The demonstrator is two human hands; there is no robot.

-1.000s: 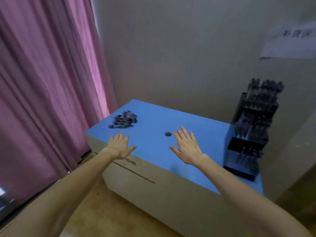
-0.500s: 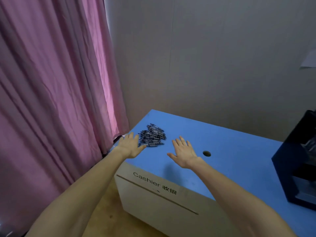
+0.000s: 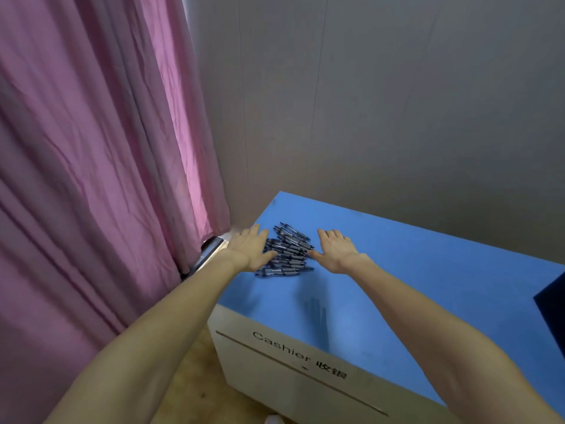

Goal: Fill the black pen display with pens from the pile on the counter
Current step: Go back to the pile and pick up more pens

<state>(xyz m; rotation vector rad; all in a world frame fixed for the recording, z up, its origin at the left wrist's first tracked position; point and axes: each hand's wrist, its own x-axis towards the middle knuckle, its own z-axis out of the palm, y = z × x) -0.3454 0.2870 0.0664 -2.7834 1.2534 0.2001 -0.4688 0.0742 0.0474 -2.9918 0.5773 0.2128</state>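
Blue bench (image 3: 397,270) carries the pens (image 3: 287,252) in a loose pile near its far left corner, most barrels lying roughly across, left to right. The pile sits between the two hands: the left hand (image 3: 249,249) lies flat and released against its left edge, thumb touching the nearest barrels, while the right hand (image 3: 334,249) is spread, holding nothing, just beside its right edge. Both are about equally near, so a two-handed scoop inward looks likely. Only a dark corner of the display (image 3: 552,304) shows, well apart at right.
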